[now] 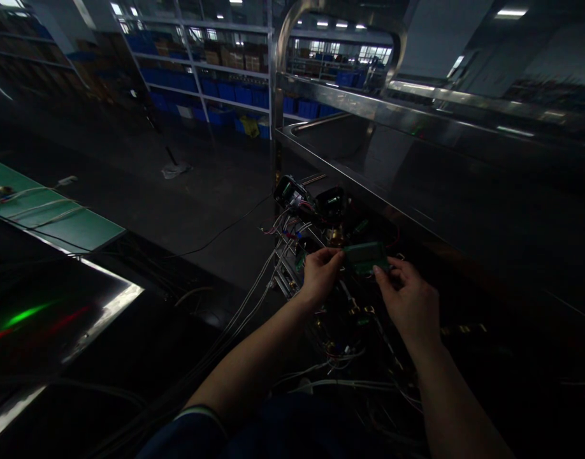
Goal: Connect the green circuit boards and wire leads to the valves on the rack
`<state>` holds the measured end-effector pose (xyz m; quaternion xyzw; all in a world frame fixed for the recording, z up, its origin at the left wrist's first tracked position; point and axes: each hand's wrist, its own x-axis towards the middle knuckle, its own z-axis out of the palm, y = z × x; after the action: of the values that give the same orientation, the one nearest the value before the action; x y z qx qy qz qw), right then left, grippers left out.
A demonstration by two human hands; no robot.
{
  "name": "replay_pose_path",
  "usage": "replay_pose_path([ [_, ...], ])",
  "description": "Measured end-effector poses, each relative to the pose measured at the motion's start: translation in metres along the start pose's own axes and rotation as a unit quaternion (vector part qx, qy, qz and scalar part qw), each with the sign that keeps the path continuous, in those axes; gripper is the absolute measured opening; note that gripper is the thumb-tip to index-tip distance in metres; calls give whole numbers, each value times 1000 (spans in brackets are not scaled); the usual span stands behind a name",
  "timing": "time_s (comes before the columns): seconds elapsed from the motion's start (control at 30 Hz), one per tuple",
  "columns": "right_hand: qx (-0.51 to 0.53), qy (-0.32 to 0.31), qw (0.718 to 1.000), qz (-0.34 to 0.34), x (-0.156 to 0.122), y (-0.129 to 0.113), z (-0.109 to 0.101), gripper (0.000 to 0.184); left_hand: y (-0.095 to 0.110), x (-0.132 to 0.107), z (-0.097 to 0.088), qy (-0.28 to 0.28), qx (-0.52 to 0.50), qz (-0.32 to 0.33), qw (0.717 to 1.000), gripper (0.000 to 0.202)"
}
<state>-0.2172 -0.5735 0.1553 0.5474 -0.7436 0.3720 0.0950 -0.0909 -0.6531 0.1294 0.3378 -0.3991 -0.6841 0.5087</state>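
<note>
So the green board point(364, 256) is right between the two hands, held up at both ends. The left hand point(320, 275) has its thumb and index finger closed in a pinch on the near-left corner, and the right hand point(410, 303) has its thumb on the right end with fingers curled behind it. Neither grip is spread wide; both look nearly closed around the board's edge, though it's too dark to tell how hard they press.

For handling it well, I'd stick with the edges like this and keep thumbs off the dark panel in the middle. Keep both ends level so nothing twists, and go easy, because there's a mess of wires point(292, 224) just beyond the left grip that could snag. Black housings point(292, 191) sit past that, and a brass part point(335, 238) is just behind the board, so I'd mind knocking the board against it.

Pose-wise: the left forearm comes up diagonally from below, wrist fairly straight, sleeve point(192, 430) ending near the elbow. The right forearm rises from the lower right, with the hand angled inward toward the left one. The metal cart point(340, 167) stands beyond and to the right of both grips.
</note>
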Motion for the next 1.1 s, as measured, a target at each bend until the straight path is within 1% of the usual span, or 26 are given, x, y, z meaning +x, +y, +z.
replay_pose_path([
  [0.17,8,1,1000,1,0,0,-1,50,3,-1,1,-1,0,-7,1000,10],
  [0.33,-6,0,1000,-8,0,-1,-2,48,1,-1,1,4,4,-4,1000,12],
  [0.5,1,2,1000,-11,0,-1,-1,50,-1,0,0,7,12,3,1000,16],
  [0.67,1,-1,1000,-7,0,-1,-1,49,0,0,0,2,4,-4,1000,15],
  [0.83,-2,-8,1000,-1,0,-1,-1,50,-1,0,-1,-1,13,6,1000,16],
  [1.1,7,-4,1000,-10,0,-3,-1,49,-3,1,-1,1,14,12,1000,20],
])
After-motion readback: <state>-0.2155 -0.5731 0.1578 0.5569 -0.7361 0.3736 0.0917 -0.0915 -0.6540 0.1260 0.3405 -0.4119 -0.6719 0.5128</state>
